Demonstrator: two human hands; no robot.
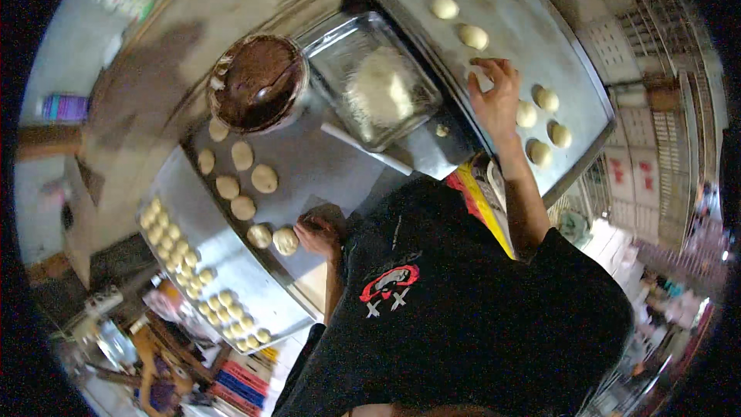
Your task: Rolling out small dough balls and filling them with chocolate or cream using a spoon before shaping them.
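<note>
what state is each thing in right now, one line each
left hand, fingers at a thicker dough piece
right hand, fingers bent over right tray; anything held unclear
bowl, holding brown mixture
clear dish, holding a pale mound
dough discs, flattish, uncovered
small dough balls, rounded, grouped on left tray

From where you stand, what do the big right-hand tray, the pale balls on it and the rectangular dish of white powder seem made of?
Tray: probably metal, satin grey, with a soft sheen and raised rim.
Pale balls: likely dough, smooth and softly rounded.
Dish: glossy, walls brightly streaked; glass, plastic or metal, I can't tell.
</note>
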